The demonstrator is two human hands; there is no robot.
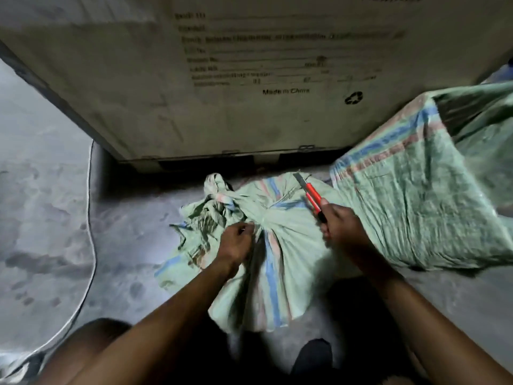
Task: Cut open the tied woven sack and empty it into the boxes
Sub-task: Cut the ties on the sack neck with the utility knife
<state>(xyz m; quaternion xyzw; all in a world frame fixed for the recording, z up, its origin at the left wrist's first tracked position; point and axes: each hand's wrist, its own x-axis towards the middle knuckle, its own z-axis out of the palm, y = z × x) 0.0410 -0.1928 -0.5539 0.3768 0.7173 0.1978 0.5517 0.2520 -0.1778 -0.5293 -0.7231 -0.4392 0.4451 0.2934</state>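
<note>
Tied woven sack (pixel 277 245) on concrete floor (pixel 50 218), just in front of big cardboard box (pixel 222 79), knot (pixel 219 195) at far-left end. Left hand (pixel 236 243) pinching gathered neck. Right hand (pixel 341 226) gripping red utility knife (pixel 312 197), blade out, above sack. Second sack (pixel 416 190) to the right.

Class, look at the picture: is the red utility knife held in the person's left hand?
No: the right hand grips the red utility knife, its blade pointing away above the green striped woven sack.

Two woven sacks (pixel 274 245) (pixel 422 190), one box cutter (pixel 312 197), one cardboard box (pixel 222 79), two hands (pixel 236 241) (pixel 342 223).
</note>
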